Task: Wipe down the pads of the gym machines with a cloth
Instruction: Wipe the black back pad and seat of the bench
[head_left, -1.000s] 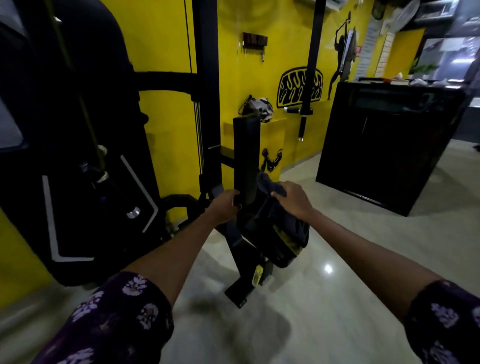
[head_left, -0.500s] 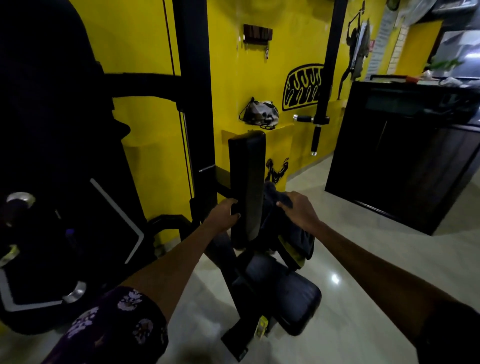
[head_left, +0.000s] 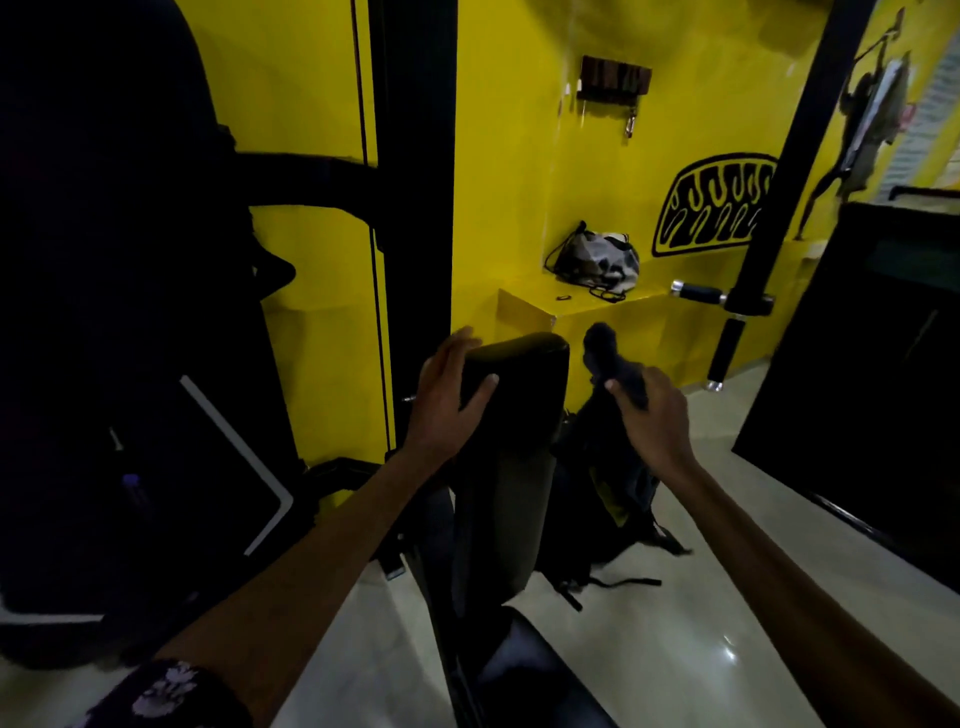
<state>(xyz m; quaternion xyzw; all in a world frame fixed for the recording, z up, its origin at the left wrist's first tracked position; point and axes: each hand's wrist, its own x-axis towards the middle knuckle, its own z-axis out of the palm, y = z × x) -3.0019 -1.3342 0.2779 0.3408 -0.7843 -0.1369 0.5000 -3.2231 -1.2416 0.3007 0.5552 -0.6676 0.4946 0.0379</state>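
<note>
a bag (head_left: 597, 260) sits on the yellow ledge beyond the hands. left hand (head_left: 447, 400) grips the upright black pad (head_left: 511, 447) top; right hand (head_left: 654, 415) clutches a dark cloth (head_left: 605, 353) just beside it.

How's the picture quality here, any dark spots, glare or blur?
Head view: the machine frame at left is nearly black, the floor shows a small glare spot, the cloth tip is motion-blurred, and wide-angle distortion bends the edges.

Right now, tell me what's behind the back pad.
Behind the back pad show the black upright, the yellow wall and a ledge holding a bag. The left hand grips the pad's top. The pad hides its own mount.
</note>
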